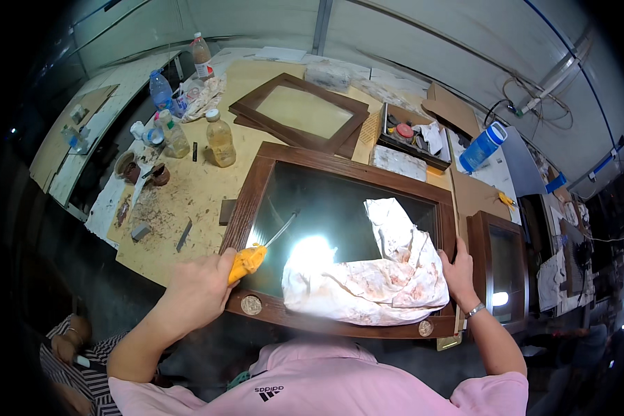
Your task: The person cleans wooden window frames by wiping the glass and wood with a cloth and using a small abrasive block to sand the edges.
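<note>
In front of me lies a brown wooden-framed glass door panel (256, 173), its glass reflecting a bright lamp. My left hand (200, 290) is closed around a yellow-handled tool (247, 263) at the panel's left edge. The tool's thin metal shaft points over the glass; its tip is too fine to identify. My right hand (459, 276) grips the right side of the frame, thumb on top. A crumpled white cloth (374, 288) with reddish-brown stains covers the near right of the glass. Two round holes show in the near rail.
Bottles, among them a clear one with yellowish liquid (220, 139), and brown-stained cups (158, 175) stand at left. Behind lie another brown frame (256, 104) and an open box (402, 149) of supplies. A blue bottle (483, 147) and a smaller framed panel (480, 239) are at right. Someone in stripes sits lower left.
</note>
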`<move>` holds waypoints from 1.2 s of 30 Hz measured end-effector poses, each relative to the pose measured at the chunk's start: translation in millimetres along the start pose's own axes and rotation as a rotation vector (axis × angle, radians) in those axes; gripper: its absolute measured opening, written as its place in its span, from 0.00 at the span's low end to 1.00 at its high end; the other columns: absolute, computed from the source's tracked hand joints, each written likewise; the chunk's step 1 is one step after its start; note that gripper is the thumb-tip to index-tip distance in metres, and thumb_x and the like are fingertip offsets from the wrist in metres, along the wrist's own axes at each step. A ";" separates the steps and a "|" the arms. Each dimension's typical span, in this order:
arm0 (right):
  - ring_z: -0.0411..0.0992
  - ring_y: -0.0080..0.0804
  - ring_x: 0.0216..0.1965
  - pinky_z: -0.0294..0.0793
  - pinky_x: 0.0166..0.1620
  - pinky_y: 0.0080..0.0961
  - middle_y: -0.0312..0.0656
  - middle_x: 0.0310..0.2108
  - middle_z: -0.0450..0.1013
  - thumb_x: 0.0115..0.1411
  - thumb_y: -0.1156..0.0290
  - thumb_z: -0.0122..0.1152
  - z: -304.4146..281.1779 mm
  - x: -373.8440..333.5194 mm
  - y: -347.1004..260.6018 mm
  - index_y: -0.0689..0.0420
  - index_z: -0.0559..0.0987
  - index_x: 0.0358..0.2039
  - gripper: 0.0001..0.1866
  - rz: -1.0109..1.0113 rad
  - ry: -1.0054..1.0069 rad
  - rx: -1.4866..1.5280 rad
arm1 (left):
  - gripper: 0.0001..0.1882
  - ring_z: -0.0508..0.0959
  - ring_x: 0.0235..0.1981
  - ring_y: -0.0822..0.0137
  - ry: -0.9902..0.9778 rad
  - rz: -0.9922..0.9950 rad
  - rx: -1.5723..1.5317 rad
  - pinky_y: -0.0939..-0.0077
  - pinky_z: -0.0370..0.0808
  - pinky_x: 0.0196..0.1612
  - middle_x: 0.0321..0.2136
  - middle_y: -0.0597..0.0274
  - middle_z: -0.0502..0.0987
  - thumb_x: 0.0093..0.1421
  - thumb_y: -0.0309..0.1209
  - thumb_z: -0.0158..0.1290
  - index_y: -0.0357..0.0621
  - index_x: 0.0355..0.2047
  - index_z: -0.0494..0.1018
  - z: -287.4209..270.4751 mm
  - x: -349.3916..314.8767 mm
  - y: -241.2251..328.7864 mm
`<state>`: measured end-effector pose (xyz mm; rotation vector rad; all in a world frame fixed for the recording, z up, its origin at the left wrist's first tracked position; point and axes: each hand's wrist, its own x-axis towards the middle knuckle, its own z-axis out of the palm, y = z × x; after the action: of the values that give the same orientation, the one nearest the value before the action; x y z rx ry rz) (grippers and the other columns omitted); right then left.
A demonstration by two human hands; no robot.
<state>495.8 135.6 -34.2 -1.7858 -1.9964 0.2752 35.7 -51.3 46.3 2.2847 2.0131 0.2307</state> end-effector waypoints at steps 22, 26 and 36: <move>0.76 0.66 0.41 0.76 0.45 0.48 0.71 0.37 0.76 0.60 0.59 0.63 -1.4 -0.3 -0.7 0.74 0.67 0.59 0.36 0.011 -0.020 0.004 | 0.13 0.80 0.28 0.44 -0.133 -0.223 0.226 0.50 0.74 0.33 0.25 0.48 0.79 0.58 0.33 0.59 0.40 0.38 0.70 -16.7 14.0 13.0; 0.76 0.66 0.41 0.76 0.44 0.48 0.70 0.37 0.76 0.60 0.61 0.63 -3.7 -3.2 -6.0 0.73 0.67 0.59 0.35 0.002 -0.028 0.058 | 0.14 0.80 0.27 0.44 -0.055 -0.226 0.221 0.51 0.74 0.33 0.25 0.49 0.79 0.58 0.33 0.60 0.40 0.38 0.69 -17.5 9.0 12.1; 0.68 0.58 0.59 0.66 0.61 0.44 0.65 0.58 0.67 0.62 0.63 0.60 -8.6 -1.4 -2.6 0.69 0.67 0.61 0.31 -0.239 0.139 0.100 | 0.17 0.78 0.31 0.40 -0.086 -0.394 0.109 0.49 0.72 0.35 0.25 0.45 0.78 0.57 0.33 0.60 0.43 0.45 0.71 -31.7 -46.2 34.5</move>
<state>497.5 132.7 -25.7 -1.4470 -2.0336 0.1667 58.4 -102.6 80.6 1.8564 2.4206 -0.0075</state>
